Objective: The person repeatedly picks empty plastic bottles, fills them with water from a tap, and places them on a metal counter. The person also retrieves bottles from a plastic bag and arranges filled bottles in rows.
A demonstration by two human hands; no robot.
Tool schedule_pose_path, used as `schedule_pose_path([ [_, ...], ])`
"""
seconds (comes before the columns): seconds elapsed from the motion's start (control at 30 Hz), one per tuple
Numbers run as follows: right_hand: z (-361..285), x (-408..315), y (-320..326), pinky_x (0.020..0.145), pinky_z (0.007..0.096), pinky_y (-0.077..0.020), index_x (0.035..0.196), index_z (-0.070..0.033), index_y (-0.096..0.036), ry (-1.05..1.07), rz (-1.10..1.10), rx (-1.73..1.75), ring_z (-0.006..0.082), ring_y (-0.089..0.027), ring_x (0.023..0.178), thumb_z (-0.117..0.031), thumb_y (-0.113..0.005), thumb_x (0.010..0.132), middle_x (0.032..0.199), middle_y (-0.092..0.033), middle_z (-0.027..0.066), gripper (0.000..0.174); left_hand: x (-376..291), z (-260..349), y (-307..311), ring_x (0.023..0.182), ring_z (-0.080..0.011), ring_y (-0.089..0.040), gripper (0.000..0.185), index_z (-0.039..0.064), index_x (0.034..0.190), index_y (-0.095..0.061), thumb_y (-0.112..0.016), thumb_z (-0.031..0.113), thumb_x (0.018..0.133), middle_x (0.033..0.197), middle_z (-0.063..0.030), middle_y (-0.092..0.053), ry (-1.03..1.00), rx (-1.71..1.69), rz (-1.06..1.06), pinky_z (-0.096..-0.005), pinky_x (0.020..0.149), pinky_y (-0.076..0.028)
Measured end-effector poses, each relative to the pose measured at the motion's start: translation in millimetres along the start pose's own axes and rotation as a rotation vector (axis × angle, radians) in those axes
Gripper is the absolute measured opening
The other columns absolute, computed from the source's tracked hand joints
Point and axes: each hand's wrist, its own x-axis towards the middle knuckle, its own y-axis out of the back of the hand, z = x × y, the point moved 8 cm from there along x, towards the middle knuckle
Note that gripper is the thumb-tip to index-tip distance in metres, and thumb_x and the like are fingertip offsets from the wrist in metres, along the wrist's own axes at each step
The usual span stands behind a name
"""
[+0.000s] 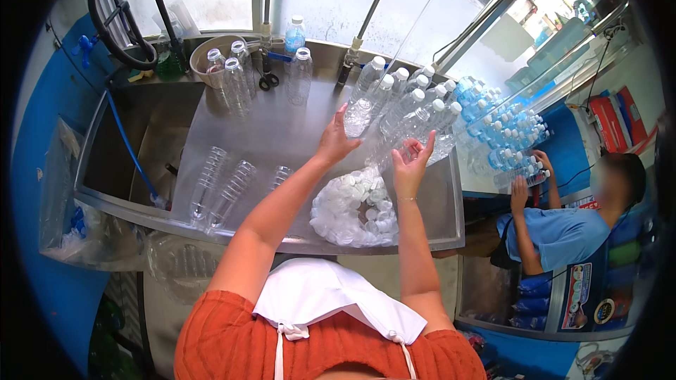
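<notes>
My left hand [337, 140] is raised over the steel counter, thumb and fingers apart, close beside a capped clear plastic bottle [364, 111]. Whether it touches that bottle is hard to tell. To its right my right hand [412, 166] has its index finger raised and the others bent, with nothing visible in its grasp. Just past it, a clear bottle [388, 143] leans at the front of a group of white-capped bottles [412, 100]. Between my forearms, a plastic bag of white caps [346, 206] lies open on the counter [274, 126].
Clear bottles [219, 190] lie at the left front, beside a sink [150, 126]. Uncapped bottles [237, 82], a beige basket [203, 66] and scissors [268, 81] are behind. At right, a person in blue [560, 235] handles bottles near many blue-labelled ones [494, 116].
</notes>
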Motion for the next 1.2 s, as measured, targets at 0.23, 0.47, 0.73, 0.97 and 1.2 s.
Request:
schedule_pose_path([
  [0.23, 29.4, 11.2, -23.0, 0.093, 0.0390, -0.0471, 0.150, -0.010, -0.025, 0.111, -0.051, -0.442, 0.0262, -0.049, 0.111, 0.004, -0.074, 0.071, 0.116, -0.043, 0.0126, 0.094, -0.8, -11.3, -3.0, 0.098, -0.0362, -0.061, 0.083, -0.003, 0.137, -0.036, -0.080, 0.015, 0.068, 0.116, -0.0217, -0.057, 0.179, 0.004, -0.126, -0.0416, 0.085, -0.049],
  [0.47, 20.2, 11.5, -37.0, 0.085, 0.0356, -0.0490, 0.141, -0.007, -0.042, 0.216, 0.049, -0.458, 0.0264, -0.053, 0.100, -0.003, -0.071, 0.076, 0.112, -0.048, 0.0143, 0.071, -1.7, 12.0, 33.2, 0.093, -0.0321, -0.063, 0.075, -0.007, 0.132, -0.042, -0.078, 0.014, 0.069, 0.111, -0.0228, -0.061, 0.035, 0.148, -0.086, -0.0371, 0.081, -0.050],
  [0.73, 25.3, -107.6, -11.8, 0.070, 0.0448, -0.0546, 0.104, -0.006, -0.060, -0.101, -0.831, -1.110, 0.0387, -0.066, 0.077, -0.010, -0.064, 0.081, 0.099, -0.060, 0.0195, 0.024, 4.6, 24.1, 58.4, 0.104, -0.0370, -0.061, 0.072, -0.006, 0.130, -0.043, -0.078, 0.012, 0.069, 0.115, -0.0247, -0.060, 0.061, 0.117, -0.154, -0.0402, 0.088, -0.048],
  [0.97, 47.3, -110.4, -8.3, 0.071, 0.0485, -0.0528, 0.105, -0.005, -0.057, -0.153, -0.673, -1.367, 0.0408, -0.065, 0.080, -0.017, -0.073, 0.077, 0.098, -0.059, 0.0213, 0.034, 20.7, 27.3, 40.8, 0.100, -0.0364, -0.062, 0.071, -0.003, 0.130, -0.043, -0.077, 0.010, 0.069, 0.115, -0.0233, -0.061, 0.066, 0.073, -0.219, -0.0412, 0.086, -0.049],
  [1.2, 30.4, -95.5, -9.5, 0.072, 0.0471, -0.0534, 0.081, -0.004, -0.064, -0.103, -0.758, -1.412, 0.0396, -0.065, 0.079, -0.011, -0.063, 0.080, 0.094, -0.058, 0.0258, 0.007, 23.4, 28.7, 51.2, 0.093, -0.0357, -0.064, 0.072, -0.002, 0.129, -0.043, -0.078, 0.009, 0.067, 0.110, -0.0225, -0.062, -0.048, 0.059, -0.182, -0.0409, 0.082, -0.049],
])
